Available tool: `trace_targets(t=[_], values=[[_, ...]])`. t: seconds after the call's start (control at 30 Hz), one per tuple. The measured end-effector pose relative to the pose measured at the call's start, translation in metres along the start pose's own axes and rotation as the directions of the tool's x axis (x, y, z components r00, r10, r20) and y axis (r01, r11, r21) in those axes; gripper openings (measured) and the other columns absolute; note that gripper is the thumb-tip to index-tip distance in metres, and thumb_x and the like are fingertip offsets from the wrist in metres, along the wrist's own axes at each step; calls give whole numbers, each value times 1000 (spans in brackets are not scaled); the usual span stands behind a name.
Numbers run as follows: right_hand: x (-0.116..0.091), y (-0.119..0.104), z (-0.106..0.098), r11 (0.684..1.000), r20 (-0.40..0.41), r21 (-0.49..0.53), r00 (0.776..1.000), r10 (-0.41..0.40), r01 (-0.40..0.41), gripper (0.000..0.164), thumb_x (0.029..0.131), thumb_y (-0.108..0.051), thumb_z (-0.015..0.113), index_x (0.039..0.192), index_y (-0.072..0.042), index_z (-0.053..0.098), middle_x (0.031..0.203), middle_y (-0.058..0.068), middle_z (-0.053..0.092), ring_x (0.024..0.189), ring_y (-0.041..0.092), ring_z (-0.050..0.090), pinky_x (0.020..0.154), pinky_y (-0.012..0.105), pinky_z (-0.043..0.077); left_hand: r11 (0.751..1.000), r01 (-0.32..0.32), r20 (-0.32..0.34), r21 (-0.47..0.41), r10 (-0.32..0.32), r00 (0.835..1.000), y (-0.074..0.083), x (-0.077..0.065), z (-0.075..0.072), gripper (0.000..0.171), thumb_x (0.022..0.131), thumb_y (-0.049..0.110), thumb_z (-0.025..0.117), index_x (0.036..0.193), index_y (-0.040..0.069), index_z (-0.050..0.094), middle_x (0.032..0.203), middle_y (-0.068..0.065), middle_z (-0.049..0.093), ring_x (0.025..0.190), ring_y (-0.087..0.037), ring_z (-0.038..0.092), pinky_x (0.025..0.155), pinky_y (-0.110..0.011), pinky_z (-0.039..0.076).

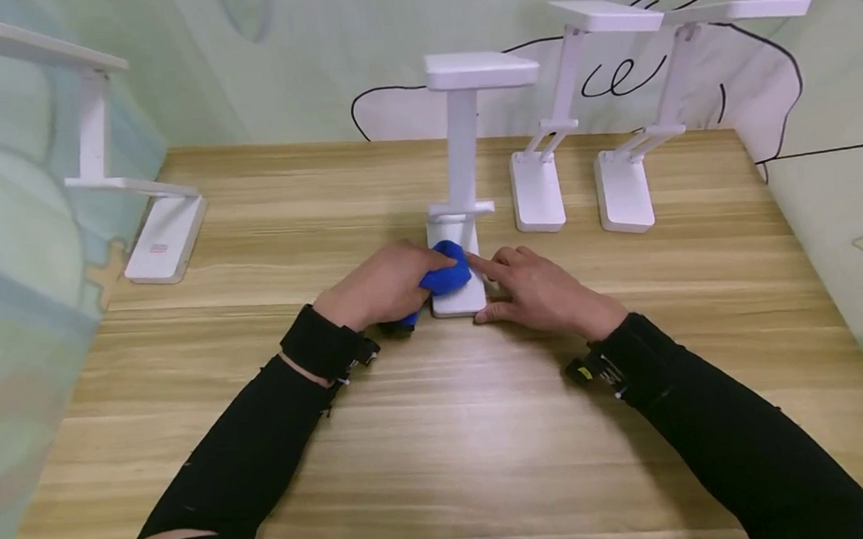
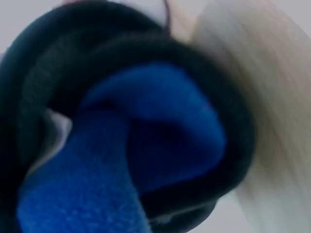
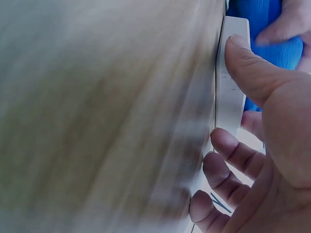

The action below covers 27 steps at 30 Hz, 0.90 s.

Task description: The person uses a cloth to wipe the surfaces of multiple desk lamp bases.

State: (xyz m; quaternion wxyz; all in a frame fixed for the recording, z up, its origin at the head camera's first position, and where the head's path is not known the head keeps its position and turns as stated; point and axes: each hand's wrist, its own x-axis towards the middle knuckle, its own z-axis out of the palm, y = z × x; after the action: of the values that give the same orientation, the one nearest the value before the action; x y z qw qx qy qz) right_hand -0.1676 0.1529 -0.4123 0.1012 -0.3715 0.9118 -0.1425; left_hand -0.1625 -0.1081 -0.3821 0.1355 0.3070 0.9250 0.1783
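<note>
A white desk lamp (image 1: 459, 303) stands mid-table, its stem upright and its flat head at the top. My left hand (image 1: 383, 283) grips a blue cloth (image 1: 446, 268) against the top of the lamp's base. Up close in the left wrist view, the cloth (image 2: 160, 131) is folded into a loop with a dark edge; the hand's fingers are hidden there. My right hand (image 1: 542, 291) touches the right side of the base with thumb and index finger. In the right wrist view, the thumb (image 3: 243, 58) lies on the base's side face (image 3: 231, 94), other fingertips close along it.
Two more white desk lamps (image 1: 537, 191) (image 1: 624, 193) stand at the back right. Another lamp (image 1: 166, 238) is at the back left. A printed curtain-like backdrop (image 1: 296, 53) rises behind the wooden table (image 1: 443, 436).
</note>
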Motion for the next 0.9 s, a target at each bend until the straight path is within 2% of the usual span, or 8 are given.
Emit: trace_targets(t=[0.2,0.3,0.37,0.43,0.53,0.6,0.67,0.9], values=[[-1,0,-1,1000,15,7,1000,13,-14,91,94,-54,76,165,-15,37,125,15,62,108,30,57,93,46,51,991,-55,121,-122,70,990,0,-25,-4,46,99,3,65,142,19,69,133,-6,72,108,-18,68,99,-37,57],[-1,-1,0,1000,16,11,1000,24,-24,91,95,-54,75,166,-15,35,127,16,62,110,31,57,96,47,50,985,-27,154,-168,53,987,-4,-37,-11,43,100,8,66,141,21,70,133,-5,72,105,-18,67,96,-37,58],[-3,-3,1,1000,5,3,1000,20,-20,89,95,-53,75,165,-13,36,127,17,62,111,31,57,97,47,50,986,20,108,-165,-2,994,-9,-44,-15,44,99,9,67,143,17,68,134,-6,71,107,-20,68,96,-38,58],[-5,-6,2,1000,-21,-26,1000,3,-3,87,96,-50,76,164,-10,40,126,17,64,111,33,59,97,48,51,987,91,12,-134,-90,996,-17,-46,-16,49,99,7,66,147,13,64,137,-10,69,113,-25,68,98,-43,57],[-9,-14,5,994,-79,-107,996,-36,27,80,96,-48,76,158,-5,48,122,18,68,108,35,64,93,48,55,970,212,-138,-116,-227,964,-25,-45,-11,56,98,5,67,152,5,55,143,-19,65,124,-35,65,105,-50,54],[-12,-22,6,984,-123,-174,990,-63,41,75,95,-48,77,152,-2,55,117,18,71,103,35,68,88,47,58,959,262,-194,-112,-280,940,-28,-42,-3,59,97,7,69,153,2,52,145,-24,62,130,-40,62,111,-54,49],[-13,-29,7,974,-149,-224,986,-78,43,70,96,-46,77,146,-1,60,113,17,74,99,33,72,84,45,60,952,290,-220,-97,-304,927,-26,-40,3,61,96,9,72,153,0,52,144,-26,62,131,-42,61,114,-55,46],[-11,-35,9,964,-165,-266,984,-72,26,58,100,-38,74,140,1,65,108,16,76,95,30,74,80,43,62,949,311,-266,-44,-312,912,-19,-34,13,56,94,9,71,147,0,57,138,-25,65,127,-43,62,113,-53,46]])
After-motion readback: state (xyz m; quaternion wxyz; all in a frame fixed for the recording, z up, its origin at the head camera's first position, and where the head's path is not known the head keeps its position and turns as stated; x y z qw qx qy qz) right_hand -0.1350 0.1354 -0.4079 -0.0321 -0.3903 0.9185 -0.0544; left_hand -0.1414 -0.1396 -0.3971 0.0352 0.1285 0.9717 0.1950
